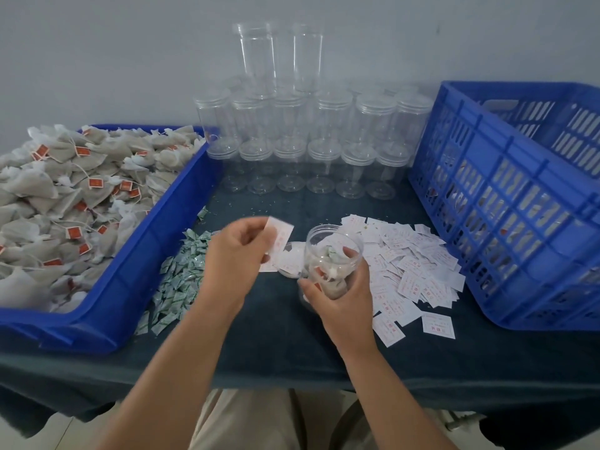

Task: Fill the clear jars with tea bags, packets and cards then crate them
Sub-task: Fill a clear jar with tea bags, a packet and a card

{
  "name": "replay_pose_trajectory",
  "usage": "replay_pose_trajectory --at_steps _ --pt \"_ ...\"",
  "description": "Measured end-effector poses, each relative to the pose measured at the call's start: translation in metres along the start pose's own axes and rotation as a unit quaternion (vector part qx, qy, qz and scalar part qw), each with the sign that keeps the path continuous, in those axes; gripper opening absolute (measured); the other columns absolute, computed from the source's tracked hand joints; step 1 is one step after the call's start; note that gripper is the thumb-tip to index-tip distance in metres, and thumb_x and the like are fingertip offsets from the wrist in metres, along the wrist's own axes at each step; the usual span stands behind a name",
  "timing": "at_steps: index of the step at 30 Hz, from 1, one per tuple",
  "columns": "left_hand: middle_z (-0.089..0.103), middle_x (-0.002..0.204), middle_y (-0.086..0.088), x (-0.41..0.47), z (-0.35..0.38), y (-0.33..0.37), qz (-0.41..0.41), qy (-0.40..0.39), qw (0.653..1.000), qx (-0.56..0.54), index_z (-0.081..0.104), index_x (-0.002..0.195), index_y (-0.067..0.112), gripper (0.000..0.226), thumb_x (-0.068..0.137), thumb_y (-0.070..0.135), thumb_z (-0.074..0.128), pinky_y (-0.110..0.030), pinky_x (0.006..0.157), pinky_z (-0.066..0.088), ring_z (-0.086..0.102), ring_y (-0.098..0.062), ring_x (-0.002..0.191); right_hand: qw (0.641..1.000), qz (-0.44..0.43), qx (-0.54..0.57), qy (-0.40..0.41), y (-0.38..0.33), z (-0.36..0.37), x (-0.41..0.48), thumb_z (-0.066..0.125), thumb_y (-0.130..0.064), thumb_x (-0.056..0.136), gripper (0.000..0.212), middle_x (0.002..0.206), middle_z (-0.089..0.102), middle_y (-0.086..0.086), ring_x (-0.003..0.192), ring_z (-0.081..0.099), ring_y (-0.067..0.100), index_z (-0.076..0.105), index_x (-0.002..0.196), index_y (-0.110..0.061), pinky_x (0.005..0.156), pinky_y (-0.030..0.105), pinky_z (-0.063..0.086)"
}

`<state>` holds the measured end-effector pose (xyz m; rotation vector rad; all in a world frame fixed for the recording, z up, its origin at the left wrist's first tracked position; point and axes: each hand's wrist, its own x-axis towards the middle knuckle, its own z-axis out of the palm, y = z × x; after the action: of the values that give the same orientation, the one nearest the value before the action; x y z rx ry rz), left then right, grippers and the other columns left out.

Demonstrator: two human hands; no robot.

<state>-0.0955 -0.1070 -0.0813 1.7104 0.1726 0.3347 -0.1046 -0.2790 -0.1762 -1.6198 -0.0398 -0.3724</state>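
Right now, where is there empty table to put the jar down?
Bare cloth lies along the near edge, between the green packets and white cards. Another strip sits before the empty jars. Elsewhere, the tray and crate crowd it.
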Motion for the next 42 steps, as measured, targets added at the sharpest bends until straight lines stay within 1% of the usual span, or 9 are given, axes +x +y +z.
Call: replay_pose_trajectory --at_steps 5,9,13,19,26,30,33,37,42 --pt "0.079 0.085 0.013 -0.002 -0.013 0.053 0.065 -0.140 0.985 0.077 0.076 0.091 0.042 0.008 0.089 0.037 0.082 -0.012 0.061 0.051 0.071 0.002 0.072 0.995 -0.039 -0.055 -0.078 -0.005 0.004 -0.011 0.095 -0.059 0.064 0.092 0.135 0.062 -0.028 0.131 0.060 0.000 0.045 0.141 -0.049 0.099 0.012 0.050" --pt "0.075 0.084 0.022 0.002 -0.004 0.061 0.078 -0.269 0.912 0.300 0.079 0.080 0.042 0.008 0.084 0.037 0.083 -0.015 0.068 0.051 0.069 0.003 0.082 0.989 -0.061 -0.069 -0.113 -0.010 0.004 -0.014 0.095 -0.059 0.066 0.095 0.136 0.064 -0.022 0.130 0.062 0.005 0.046 0.145 -0.044 0.099 0.018 0.053" --pt "0.059 0.094 0.017 0.006 0.004 0.055 0.137 -0.270 0.841 0.449 0.077 0.090 0.050 0.009 0.085 0.042 0.080 -0.019 0.069 0.037 0.056 -0.005 0.091 0.989 -0.062 -0.054 -0.125 -0.012 0.003 -0.014 0.094 -0.057 0.067 0.095 0.136 0.063 -0.023 0.130 0.063 0.007 0.048 0.147 -0.036 0.102 0.022 0.055" --pt "0.052 0.093 0.014 0.015 0.007 0.039 0.133 -0.183 0.862 0.454 0.049 0.088 0.041 0.037 0.076 0.049 0.083 -0.028 0.065 0.037 0.054 -0.007 0.086 0.990 -0.054 -0.058 -0.113 -0.013 0.004 -0.013 0.093 -0.059 0.064 0.093 0.137 0.060 -0.029 0.132 0.060 0.002 0.043 0.142 -0.051 0.101 0.014 0.050" --pt "0.065 0.074 0.012 0.030 0.001 0.024 0.046 -0.181 0.925 0.331 0.061 0.092 0.037 0.037 0.076 0.066 0.080 -0.027 0.060 0.048 0.058 -0.001 0.061 0.989 -0.057 -0.066 -0.116 -0.010 0.004 -0.012 0.093 -0.060 0.065 0.093 0.140 0.057 -0.031 0.137 0.055 0.000 0.040 0.142 -0.055 0.106 0.014 0.048" --pt "0.068 0.075 0.021 0.037 0.005 0.002 -0.037 -0.045 0.987 0.151 0.071 0.089 0.034 0.039 0.093 0.069 0.055 -0.027 0.064 0.044 0.062 0.006 0.065 0.994 -0.053 -0.055 -0.083 -0.007 0.005 -0.012 0.093 -0.059 0.065 0.093 0.139 0.058 -0.032 0.137 0.054 -0.001 0.045 0.144 -0.044 0.106 0.012 0.044" --pt "0.072 0.106 0.012 0.043 0.007 -0.033 -0.029 -0.047 0.951 0.304 0.072 0.109 0.031 0.023 0.101 0.047 0.058 -0.033 0.082 0.050 0.069 -0.012 0.104 0.997 -0.045 -0.050 -0.033 -0.004 0.005 -0.010 0.093 -0.058 0.065 0.096 0.139 0.057 -0.034 0.135 0.055 -0.004 0.047 0.147 -0.036 0.104 0.009 0.044" --pt "0.049 0.142 -0.009 0.036 0.021 -0.072 -0.002 -0.110 0.846 0.522 0.060 0.140 0.018 0.065 0.091 0.061 0.065 -0.042 0.106 0.042 0.044 -0.032 0.131 0.999 -0.021 -0.045 0.006 -0.002 0.006 -0.006 0.093 -0.058 0.062 0.098 0.138 0.060 -0.030 0.133 0.057 -0.004 0.046 0.146 -0.040 0.105 0.014 0.047" --pt "0.055 0.131 0.002 0.037 0.030 -0.075 0.021 -0.083 0.892 0.444 0.066 0.128 0.030 0.058 0.078 0.056 0.080 -0.043 0.104 0.042 0.044 -0.026 0.126 0.999 -0.006 -0.050 0.017 0.002 0.006 -0.003 0.094 -0.058 0.064 0.099 0.142 0.061 -0.024 0.136 0.055 -0.004 0.045 0.148 -0.038 0.111 0.027 0.050"
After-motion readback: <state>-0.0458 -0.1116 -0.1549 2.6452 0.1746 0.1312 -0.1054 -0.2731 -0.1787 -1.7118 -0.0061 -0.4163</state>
